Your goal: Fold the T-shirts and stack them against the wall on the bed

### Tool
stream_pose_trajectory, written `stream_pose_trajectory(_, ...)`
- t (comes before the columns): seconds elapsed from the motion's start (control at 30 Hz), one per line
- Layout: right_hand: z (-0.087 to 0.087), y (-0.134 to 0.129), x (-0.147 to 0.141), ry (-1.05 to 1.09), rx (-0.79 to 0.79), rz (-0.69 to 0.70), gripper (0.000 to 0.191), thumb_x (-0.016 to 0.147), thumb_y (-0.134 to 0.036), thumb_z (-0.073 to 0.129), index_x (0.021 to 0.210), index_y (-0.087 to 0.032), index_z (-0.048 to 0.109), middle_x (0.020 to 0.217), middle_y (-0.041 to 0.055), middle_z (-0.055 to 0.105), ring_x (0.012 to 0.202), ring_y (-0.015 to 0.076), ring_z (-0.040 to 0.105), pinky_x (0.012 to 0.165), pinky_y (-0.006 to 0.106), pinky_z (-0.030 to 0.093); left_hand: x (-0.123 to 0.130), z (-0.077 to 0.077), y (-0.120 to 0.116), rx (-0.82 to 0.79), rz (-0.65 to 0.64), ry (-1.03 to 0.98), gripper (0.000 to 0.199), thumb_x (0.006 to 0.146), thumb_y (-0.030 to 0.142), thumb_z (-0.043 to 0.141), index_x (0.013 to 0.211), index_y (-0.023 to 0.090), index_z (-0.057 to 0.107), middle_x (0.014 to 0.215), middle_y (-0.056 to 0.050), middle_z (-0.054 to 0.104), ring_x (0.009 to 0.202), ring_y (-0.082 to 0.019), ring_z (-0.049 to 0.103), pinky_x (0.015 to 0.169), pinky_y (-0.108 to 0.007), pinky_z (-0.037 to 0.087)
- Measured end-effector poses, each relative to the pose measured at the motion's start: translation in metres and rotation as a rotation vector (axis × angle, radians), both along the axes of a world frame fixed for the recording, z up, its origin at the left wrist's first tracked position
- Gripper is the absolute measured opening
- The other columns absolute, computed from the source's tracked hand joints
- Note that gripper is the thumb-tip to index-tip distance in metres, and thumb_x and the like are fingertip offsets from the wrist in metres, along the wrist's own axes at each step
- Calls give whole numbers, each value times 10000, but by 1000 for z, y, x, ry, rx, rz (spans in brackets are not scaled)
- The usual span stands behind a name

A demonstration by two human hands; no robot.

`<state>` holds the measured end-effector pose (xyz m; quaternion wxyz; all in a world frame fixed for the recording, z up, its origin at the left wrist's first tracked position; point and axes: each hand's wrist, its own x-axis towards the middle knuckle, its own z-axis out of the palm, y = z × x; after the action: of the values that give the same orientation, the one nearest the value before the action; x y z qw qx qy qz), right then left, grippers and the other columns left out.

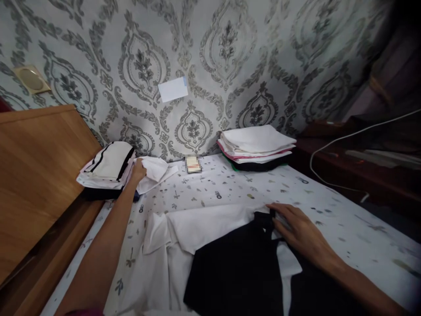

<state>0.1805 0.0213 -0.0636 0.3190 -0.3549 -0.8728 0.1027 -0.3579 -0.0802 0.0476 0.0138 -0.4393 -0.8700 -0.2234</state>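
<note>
A black and white garment [237,267] lies spread across the near part of the bed, its black collar band at the upper right. My right hand [296,228] is closed on that collar edge, thumb and fingers on the cloth. Farther off to the left, my left hand [139,170] grips a piece of white cloth [154,168], which rests crumpled on the sheet. Whether this white cloth belongs to the garment, I cannot tell. Just beside my left hand stands a folded clothes stack [112,162], topped by a white item with black stripes.
Another folded clothes stack [258,142] sits against the wall at the right. Between the stacks is a small blurred box [193,164]. The patterned sheet [217,188] covers the bed. A wooden headboard [39,171] borders the left, and a white cable [329,142] hangs at the right.
</note>
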Motion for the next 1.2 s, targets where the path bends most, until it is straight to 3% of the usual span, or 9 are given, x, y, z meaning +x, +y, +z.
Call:
stream_pose_trajectory(0.13, 10, -5, 3, -82, -9, 2, 396, 913, -354, 443, 1221, -228, 657, 1210, 163, 662, 1128, 353, 638, 979, 532, 519, 22, -24, -21, -134, -38, -32, 501, 833, 117, 601, 1331, 85, 558, 1255, -160, 657, 1149, -282, 621, 998, -390, 481)
stream_pose_trajectory(0.23, 25, -18, 11, -184, -6, 71, 433, 900, -334, 509, 1306, -240, 628, 1360, 160, 593, 1246, 362, 576, 1026, 553, 486, 48, -31, -45, -138, -82, -12, 672, 818, 129, 523, 1481, 119, 413, 1325, -172, 624, 1220, -304, 579, 1047, -430, 435)
stream_pose_trajectory(0.4, 44, -55, 21, -291, -22, 388, 620, 847, -240, 634, 1445, -350, 511, 1556, 91, 433, 1411, 337, 430, 1090, 558, 440, 113, -24, -117, -230, -589, -219, 407, 893, 471, 493, 1182, 245, 668, 1131, -47, 701, 972, -239, 648, 872, -327, 517)
stream_pose_trajectory(0.47, 44, -71, 17, -306, -15, 477, 642, 833, -150, 609, 1436, -353, 519, 1563, 87, 426, 1416, 318, 428, 1092, 554, 441, 140, -23, -147, -272, -659, -224, 414, 852, 522, 586, 1194, 305, 670, 1184, -33, 682, 1036, -256, 633, 890, -326, 506)
stream_pose_trajectory(0.57, 39, -85, 5, -324, 22, 549, 608, 789, -28, 541, 1329, -297, 622, 1494, 109, 507, 1363, 304, 493, 1081, 549, 457, 168, -28, -176, -296, -613, -83, 470, 792, 451, 655, 1242, 319, 630, 1302, -50, 636, 1232, -312, 547, 1010, -395, 448)
stream_pose_trajectory(0.7, 42, -88, -8, -210, -33, 576, 493, 817, -8, 453, 1174, -234, 706, 1304, 121, 649, 1193, 245, 629, 1005, 471, 537, 177, -33, -184, -320, -531, -37, 389, 815, 380, 581, 1192, 286, 603, 1351, -68, 605, 1303, -305, 495, 1005, -405, 446)
stream_pose_trajectory(0.87, 66, -77, -21, 136, -396, 504, 330, 908, -188, 479, 1114, -242, 731, 1136, 87, 734, 1060, 232, 690, 940, 409, 560, 172, -31, -177, -315, -375, -42, 239, 822, 417, 561, 1018, 283, 587, 1180, -59, 644, 1154, -294, 573, 855, -378, 493)
stream_pose_trajectory(1.0, 84, -61, -43, 492, -687, 317, 204, 862, -375, 611, 925, -223, 732, 847, 38, 741, 760, 201, 695, 691, 312, 572, 174, -27, -171, -375, -284, 36, 149, 808, 336, 546, 942, 277, 574, 1093, -66, 648, 1100, -304, 582, 763, -377, 489)
stream_pose_trajectory(1.2, 97, -15, -91, 874, -838, 210, 212, 675, -379, 770, 777, -224, 669, 644, -29, 640, 598, 148, 601, 551, 254, 467, 180, -19, -163, -540, -244, 199, 172, 833, 210, 476, 959, 251, 586, 1129, -92, 648, 1129, -297, 573, 747, -368, 486)
